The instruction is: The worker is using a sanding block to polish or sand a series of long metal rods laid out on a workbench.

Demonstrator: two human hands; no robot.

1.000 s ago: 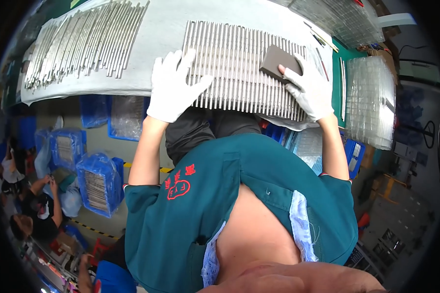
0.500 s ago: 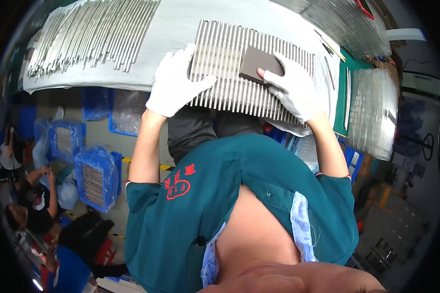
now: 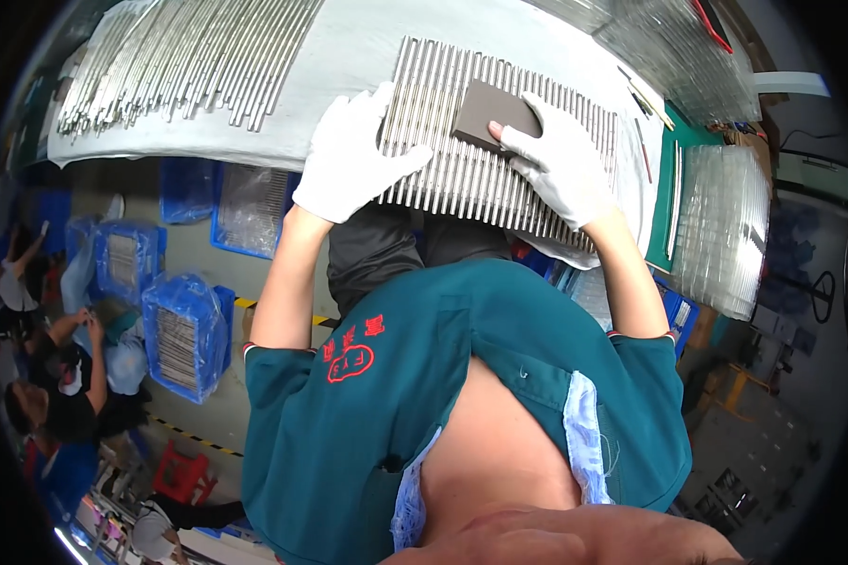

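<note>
**Sanding block on a row of metal rods**

The right hand (image 3: 561, 160), gloved white, grips a dark sanding block (image 3: 493, 115) lying on the row of metal rods (image 3: 462, 169). The left hand (image 3: 349, 155) lies flat, fingers spread, on the row's left edge

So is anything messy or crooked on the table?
Nothing much. The rods under both hands lie in one neat row. The other rod pile, far left, is looser, fanned and overlapping. Nothing looks spilled or broken.
</note>
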